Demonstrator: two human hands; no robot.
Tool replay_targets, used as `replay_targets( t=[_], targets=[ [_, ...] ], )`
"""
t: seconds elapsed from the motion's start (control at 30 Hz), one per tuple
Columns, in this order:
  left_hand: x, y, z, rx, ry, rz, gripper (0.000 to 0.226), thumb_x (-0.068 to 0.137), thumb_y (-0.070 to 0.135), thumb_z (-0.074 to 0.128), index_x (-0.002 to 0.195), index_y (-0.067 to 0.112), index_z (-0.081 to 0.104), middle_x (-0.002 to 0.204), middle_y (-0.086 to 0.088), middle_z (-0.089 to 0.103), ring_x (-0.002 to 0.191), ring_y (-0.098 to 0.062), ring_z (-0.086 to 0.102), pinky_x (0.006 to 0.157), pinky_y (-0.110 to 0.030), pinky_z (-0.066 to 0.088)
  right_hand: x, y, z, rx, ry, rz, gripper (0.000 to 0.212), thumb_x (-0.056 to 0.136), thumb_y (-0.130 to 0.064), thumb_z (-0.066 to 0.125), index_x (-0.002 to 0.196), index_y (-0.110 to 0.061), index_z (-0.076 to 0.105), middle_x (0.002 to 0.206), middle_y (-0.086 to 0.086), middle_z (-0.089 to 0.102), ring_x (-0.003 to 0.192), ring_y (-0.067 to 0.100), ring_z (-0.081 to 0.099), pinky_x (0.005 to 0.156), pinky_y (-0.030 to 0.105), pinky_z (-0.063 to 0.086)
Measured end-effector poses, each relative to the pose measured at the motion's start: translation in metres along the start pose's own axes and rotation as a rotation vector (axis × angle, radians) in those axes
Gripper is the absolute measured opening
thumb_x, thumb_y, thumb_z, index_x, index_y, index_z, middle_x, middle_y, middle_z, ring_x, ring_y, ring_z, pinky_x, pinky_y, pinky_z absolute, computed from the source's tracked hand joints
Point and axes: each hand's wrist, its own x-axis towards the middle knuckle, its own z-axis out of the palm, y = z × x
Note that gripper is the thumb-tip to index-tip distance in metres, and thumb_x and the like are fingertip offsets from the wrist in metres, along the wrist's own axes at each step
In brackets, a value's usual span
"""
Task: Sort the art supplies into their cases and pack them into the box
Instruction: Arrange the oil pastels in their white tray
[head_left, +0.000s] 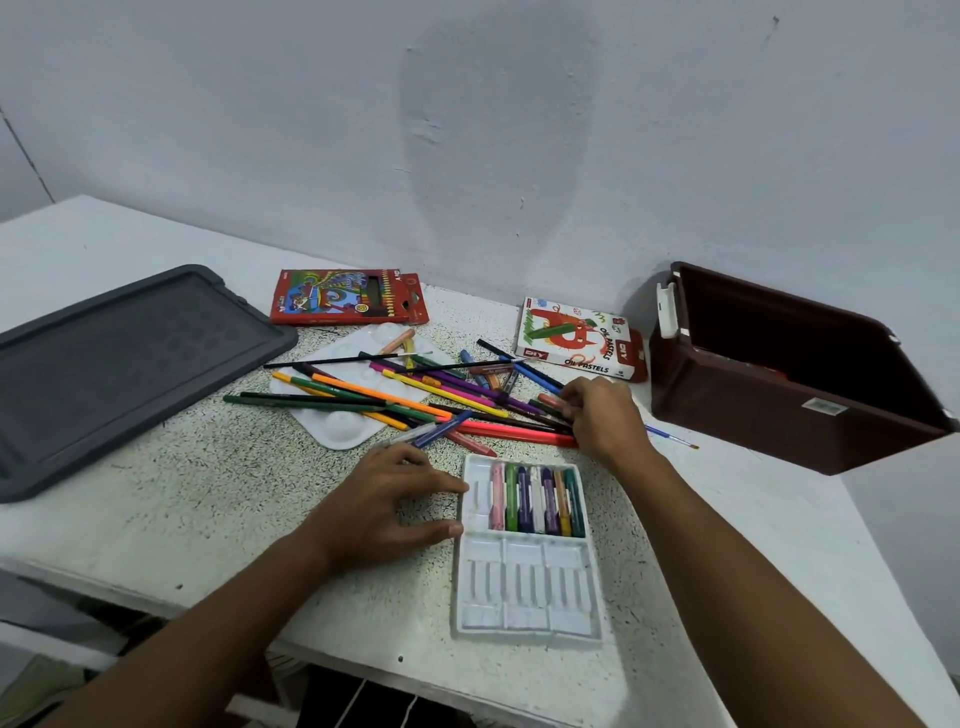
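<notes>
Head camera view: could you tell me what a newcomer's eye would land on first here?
Most striking is the bright heap of coloured pencils at the table's centre, lying partly across a white palette. Just in front, the white pastel tray holds a short row of pastels, with the left hand against its edge. The right hand reaches into the heap, and the brown box sits far right.

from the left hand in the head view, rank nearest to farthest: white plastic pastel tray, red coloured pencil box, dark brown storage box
1. White plastic pastel tray: touching the left hand's fingertips, on its right.
2. Red coloured pencil box: up by the wall, beyond the pencil pile.
3. Dark brown storage box: at the far right table edge.
</notes>
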Motion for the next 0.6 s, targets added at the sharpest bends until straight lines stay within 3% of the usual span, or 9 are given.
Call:
replay_targets(
  t=[0.13,0.27,0.37,0.5,0.6],
  targets=[
    [0.001,0.001,0.001,-0.012,0.001,-0.012,0.044,0.077,0.062,0.064,0.114,0.038,0.068,0.11,0.044,0.047,0.11,0.008,0.04,0.091,-0.026,0.037,-0.013,-0.003,-0.004,0.056,0.108,-0.113,0.021,0.096,-0.014,0.055,0.11,-0.021,0.069,0.115,0.002,0.058,0.11,0.022,0.036,0.086,0.034,0.036],
    [0.0,-0.003,0.002,-0.019,-0.024,-0.08,0.051,0.074,0.07,0.061,0.118,0.044,0.064,0.105,0.026,0.048,0.11,0.007,0.039,0.091,-0.031,0.04,-0.039,-0.019,-0.013,0.14,0.22,-0.293,0.019,0.091,-0.014,0.062,0.104,-0.025,0.072,0.111,0.004,0.049,0.11,0.022,0.037,0.078,0.032,0.038],
    [-0.001,-0.006,0.004,-0.02,-0.027,-0.113,0.054,0.073,0.073,0.06,0.119,0.046,0.062,0.105,0.014,0.052,0.109,0.005,0.041,0.092,-0.03,0.04,-0.067,-0.025,-0.013,0.195,0.178,-0.454,0.024,0.088,-0.007,0.065,0.104,-0.024,0.072,0.107,0.003,0.053,0.106,0.021,0.042,0.074,0.035,0.044],
    [0.001,-0.005,0.004,-0.005,-0.019,-0.048,0.051,0.077,0.07,0.059,0.117,0.039,0.065,0.112,0.018,0.06,0.109,0.003,0.046,0.092,-0.031,0.04,-0.097,-0.027,0.0,0.234,0.041,-0.561,0.024,0.083,-0.01,0.067,0.103,-0.023,0.072,0.112,0.004,0.057,0.109,0.021,0.043,0.08,0.039,0.046],
    [0.001,-0.007,0.006,0.022,-0.012,-0.002,0.049,0.08,0.068,0.058,0.114,0.033,0.069,0.117,0.019,0.064,0.112,0.003,0.047,0.095,-0.036,0.04,-0.104,-0.03,0.014,0.206,0.028,-0.605,0.028,0.078,-0.01,0.075,0.101,-0.026,0.072,0.11,0.002,0.058,0.106,0.02,0.047,0.077,0.039,0.049]
  ],
)
